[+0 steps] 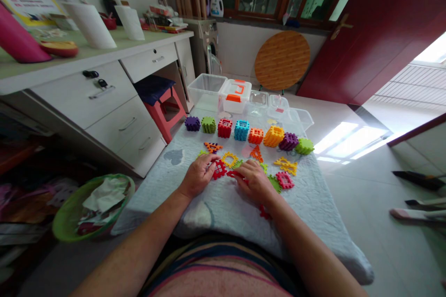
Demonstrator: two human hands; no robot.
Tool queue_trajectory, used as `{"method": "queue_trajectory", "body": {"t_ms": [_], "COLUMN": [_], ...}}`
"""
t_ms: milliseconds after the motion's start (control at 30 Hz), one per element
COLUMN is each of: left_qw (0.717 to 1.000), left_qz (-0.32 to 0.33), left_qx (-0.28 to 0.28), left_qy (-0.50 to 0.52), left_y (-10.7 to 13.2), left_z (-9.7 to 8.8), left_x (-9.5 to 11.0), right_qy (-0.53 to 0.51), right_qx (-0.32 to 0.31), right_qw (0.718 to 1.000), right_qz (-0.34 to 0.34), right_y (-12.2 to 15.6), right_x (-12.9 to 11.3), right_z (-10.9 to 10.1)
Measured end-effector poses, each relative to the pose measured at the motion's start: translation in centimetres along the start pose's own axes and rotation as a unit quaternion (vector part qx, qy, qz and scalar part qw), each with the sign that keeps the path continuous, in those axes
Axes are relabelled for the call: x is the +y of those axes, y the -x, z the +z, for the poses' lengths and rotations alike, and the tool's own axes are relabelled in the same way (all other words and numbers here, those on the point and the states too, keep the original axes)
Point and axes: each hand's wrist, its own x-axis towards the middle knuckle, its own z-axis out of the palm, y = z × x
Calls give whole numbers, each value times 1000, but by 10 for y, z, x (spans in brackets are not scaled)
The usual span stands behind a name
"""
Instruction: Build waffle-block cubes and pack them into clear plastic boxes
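My left hand (198,177) is closed at the left edge of a red window-patterned building tile (219,170). Pinched in my right hand (256,180) is another red building tile (234,174), seen nearly edge-on and partly covered by the fingers. Around the hands lie loose pieces: a yellow square frame (230,160), an orange triangle (257,153), an orange and purple triangle (212,147), yellow pieces (286,165), a pink-red square frame (285,180) and a green tile (275,184). Under my right wrist, a red piece (265,212) is partly hidden.
Behind the loose pieces runs a row of tile stacks, including a blue stack (241,130) and a yellow stack (274,136). Clear plastic boxes, one a lidded box (236,96), stand at the cloth-covered table's (167,185) far end. A green basket (57,222) sits left on the floor.
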Motion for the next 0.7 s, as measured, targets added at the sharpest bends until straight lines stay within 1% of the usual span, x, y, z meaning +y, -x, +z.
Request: {"method": "queue_trajectory", "body": {"t_ms": [67,100,167,300,367,467,533,700], "left_qw": [999,997,995,986,983,983,984,987], "left_qz": [33,44,56,59,53,49,51,60], "left_qx": [7,8,-3,-53,-69,-72,-68,-54], "left_qy": [-40,-56,-88,-148,-161,-161,-156,-136], "left_y": [-1,-1,-1,0,0,0,0,1], "left_z": [0,0,1,4,5,5,5,3], "left_x": [1,1,2,2,2,2,3,5], "right_qy": [-38,-47,-37,25,48,75,81,53], "right_qx": [56,74,85,74,47,-4,-21,-12], "right_qw": [996,993,990,991,991,990,989,993], "right_qz": [57,81,105,110,116,119,118,105], "right_y": [1,1,1,2,3,6,7,5], "right_x": [8,12,18,22,21,19,19,21], "right_z": [3,4,5,0,-3,-6,-6,-5]}}
